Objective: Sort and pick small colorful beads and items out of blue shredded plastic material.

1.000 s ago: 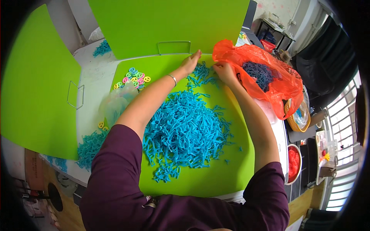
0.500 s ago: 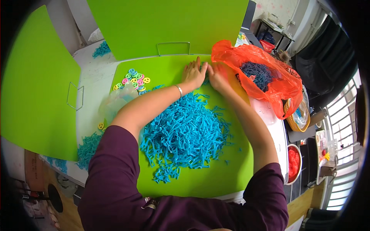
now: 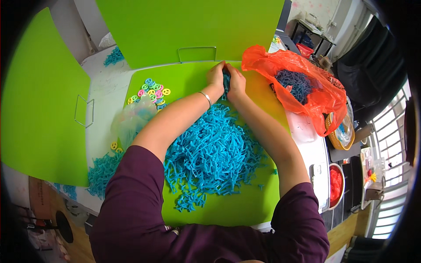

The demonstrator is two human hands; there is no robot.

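At the far side of a green board [image 3: 228, 212], my left hand [image 3: 215, 79] and my right hand [image 3: 237, 82] are cupped toward each other. Squeezed between the two palms is a clump of small blue plastic pieces [image 3: 226, 84], shaded dark there. Most fingertips are hidden behind the hands. Nearer to me, under and between my forearms, lies a big heap of the same blue pieces [image 3: 215, 151]. Left of my left hand, small pastel rings [image 3: 154, 90] with inner spokes are scattered beside a translucent plastic bag [image 3: 136, 118].
An orange-red plastic bag [image 3: 258, 61] holding dark blue-grey pieces [image 3: 294, 85] stands to the right. Green panels with wire handles rise behind [image 3: 188, 26] and at left [image 3: 44, 101]. Teal pieces [image 3: 104, 173] lie left of the board. A yellow basket [image 3: 340, 138] and red-filled bowl [image 3: 336, 186] sit right.
Both hands have turned from lying spread at the board's far edge to cupping together. Blue pieces are now gathered between them, and my right forearm has shifted left.
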